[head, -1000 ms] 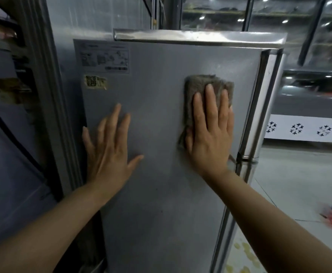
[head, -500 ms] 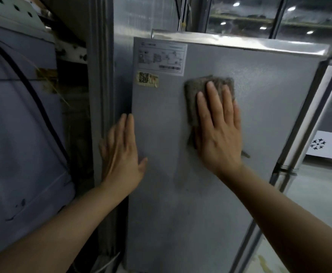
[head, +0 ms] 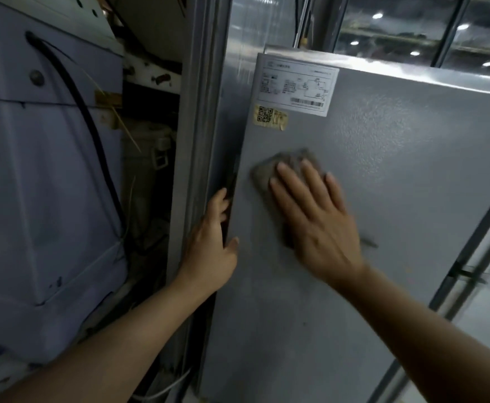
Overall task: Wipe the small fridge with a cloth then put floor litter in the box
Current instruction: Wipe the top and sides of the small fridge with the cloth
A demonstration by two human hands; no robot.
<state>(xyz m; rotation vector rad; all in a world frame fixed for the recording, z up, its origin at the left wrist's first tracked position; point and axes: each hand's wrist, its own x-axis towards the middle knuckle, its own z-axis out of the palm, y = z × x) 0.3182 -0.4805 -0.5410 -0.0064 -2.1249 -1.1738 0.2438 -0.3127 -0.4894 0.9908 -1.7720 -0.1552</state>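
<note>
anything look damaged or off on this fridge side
The small yellowed QR sticker under the white rating label looks worn and crinkled, its edges seeming to lift. The fridge panel shows no dents that I can see.

The fridge side panel is grey, matt and finely pebbled, with a shinier metal strip along its top edge. A coarse grey-brown cloth lies against it. At upper centre, a smooth white printed label and a yellowed, worn QR sticker look like paper.
</note>
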